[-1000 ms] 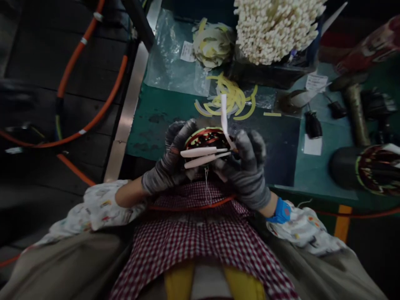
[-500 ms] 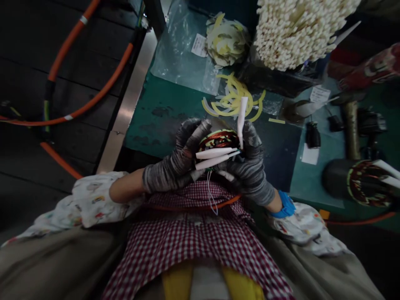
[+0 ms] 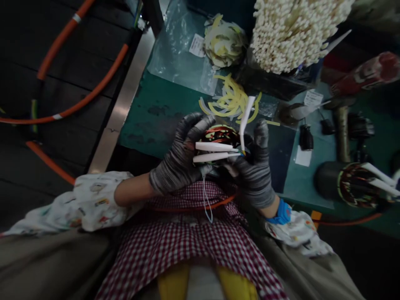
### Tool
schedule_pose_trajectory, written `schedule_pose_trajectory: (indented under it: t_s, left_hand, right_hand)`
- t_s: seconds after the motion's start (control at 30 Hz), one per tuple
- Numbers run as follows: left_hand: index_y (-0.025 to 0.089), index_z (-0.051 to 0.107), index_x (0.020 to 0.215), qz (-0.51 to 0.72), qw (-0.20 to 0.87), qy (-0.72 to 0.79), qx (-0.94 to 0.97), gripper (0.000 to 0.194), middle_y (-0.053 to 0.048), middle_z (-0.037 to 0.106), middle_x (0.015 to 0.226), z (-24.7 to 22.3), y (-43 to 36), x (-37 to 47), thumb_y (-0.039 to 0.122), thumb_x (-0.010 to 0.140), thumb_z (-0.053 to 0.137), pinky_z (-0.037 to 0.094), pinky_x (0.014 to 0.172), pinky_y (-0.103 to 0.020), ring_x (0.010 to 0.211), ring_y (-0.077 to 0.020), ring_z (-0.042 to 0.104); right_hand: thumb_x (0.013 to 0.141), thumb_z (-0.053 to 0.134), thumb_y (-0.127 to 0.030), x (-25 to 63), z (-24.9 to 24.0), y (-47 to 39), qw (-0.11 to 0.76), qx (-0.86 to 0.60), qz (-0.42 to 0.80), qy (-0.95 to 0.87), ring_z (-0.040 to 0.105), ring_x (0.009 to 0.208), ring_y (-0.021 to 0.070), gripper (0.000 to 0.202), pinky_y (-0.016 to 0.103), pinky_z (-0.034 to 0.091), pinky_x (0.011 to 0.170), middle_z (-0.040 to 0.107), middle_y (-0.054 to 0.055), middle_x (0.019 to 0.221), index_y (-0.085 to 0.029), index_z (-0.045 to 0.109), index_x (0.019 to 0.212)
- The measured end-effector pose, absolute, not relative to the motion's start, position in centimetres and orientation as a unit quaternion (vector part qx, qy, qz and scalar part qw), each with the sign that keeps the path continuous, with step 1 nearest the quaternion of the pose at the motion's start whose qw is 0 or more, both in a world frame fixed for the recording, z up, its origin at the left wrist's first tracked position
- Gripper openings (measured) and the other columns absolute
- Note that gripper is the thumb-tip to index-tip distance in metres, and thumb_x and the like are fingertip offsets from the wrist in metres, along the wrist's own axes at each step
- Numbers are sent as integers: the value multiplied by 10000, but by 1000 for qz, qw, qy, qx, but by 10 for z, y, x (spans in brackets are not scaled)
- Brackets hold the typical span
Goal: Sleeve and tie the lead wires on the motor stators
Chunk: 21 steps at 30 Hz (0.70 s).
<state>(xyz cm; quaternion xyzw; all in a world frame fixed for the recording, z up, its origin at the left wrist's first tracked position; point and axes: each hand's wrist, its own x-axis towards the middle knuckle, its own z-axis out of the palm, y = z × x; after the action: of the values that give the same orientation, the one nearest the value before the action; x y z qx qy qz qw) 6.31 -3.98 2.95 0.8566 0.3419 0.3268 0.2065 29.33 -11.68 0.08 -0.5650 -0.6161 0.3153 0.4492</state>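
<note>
A motor stator with copper windings (image 3: 221,133) sits between my gloved hands at the near edge of the bench. My left hand (image 3: 184,154) is wrapped round its left side, with the thumb low and the fingers over the top. At its right side is my right hand (image 3: 254,162), one finger raised away and the others around the wires at the rim. Two white sleeves (image 3: 214,146) lie across the front of the windings, pointing left. A third white sleeve (image 3: 247,114) stands up beside my right hand. A thin white cord (image 3: 206,200) hangs below.
Yellow and clear tubing pieces (image 3: 231,100) lie behind the stator. Farther back are a bag of round flat pieces (image 3: 225,41) and a large bundle of white sleeves (image 3: 293,35). Another stator (image 3: 353,183) and a hammer (image 3: 343,129) are at the right. Orange cables (image 3: 93,93) loop at the left.
My right hand has loosened, its raised finger now apart from the stator. The upright sleeve leans further right, and the two flat sleeves lie more level. The view has shifted slightly.
</note>
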Motion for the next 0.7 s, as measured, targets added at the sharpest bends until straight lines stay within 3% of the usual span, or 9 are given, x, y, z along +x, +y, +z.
schedule_pose_trajectory:
  t_s: [0.17,0.3,0.4,0.47,0.53,0.63,0.7]
  left_hand:
    - [254,372,1753,283,230,363,857,783,-104,480,1808,36,-42,70,490,1054,634,367,1481,-577,1730,-359,421]
    - [266,326,1773,328,246,323,853,857,-114,479,1797,31,-40,74,401,996,660,395,1450,-658,1719,-389,434]
    - [287,315,1784,312,248,331,855,925,-86,500,1796,35,-39,75,350,939,685,416,1448,-639,1714,-376,444]
    - [299,335,1781,283,252,352,856,924,-66,504,1805,41,-39,76,338,931,697,400,1471,-596,1724,-358,434]
    - [264,354,1774,267,255,360,857,887,-74,500,1813,47,-40,76,321,948,673,382,1482,-576,1731,-349,425]
    - [234,362,1763,259,260,362,857,845,-77,495,1819,51,-42,78,292,965,635,390,1476,-570,1740,-343,412]
    - [256,364,1754,260,257,366,856,839,-63,493,1822,52,-44,79,296,960,634,396,1470,-594,1742,-347,409]
  right_hand:
    - [1045,792,-325,314,5,-111,418,-561,245,-672,586,1632,347,845,603,568,1323,524,42,1817,-487,419,1787]
    - [985,845,-323,327,2,-102,414,-487,151,-754,590,1611,397,503,708,561,1296,559,18,1766,-475,758,1456]
    - [972,858,-337,331,-2,-99,411,-456,101,-783,589,1596,428,294,768,565,1254,570,13,1750,-425,833,1252]
    - [974,859,-347,330,-5,-100,402,-487,105,-768,576,1604,435,333,793,541,1264,581,24,1728,-447,821,1289]
    - [981,856,-379,327,-6,-103,404,-531,144,-731,561,1620,425,509,787,523,1287,568,33,1730,-505,734,1459]
    - [1007,837,-463,319,-4,-103,441,-550,232,-670,643,1545,371,825,696,622,1219,577,58,1723,-552,434,1721]
    - [1026,818,-513,314,-1,-100,464,-547,284,-636,737,1410,328,918,608,703,1110,638,73,1664,-535,291,1777]
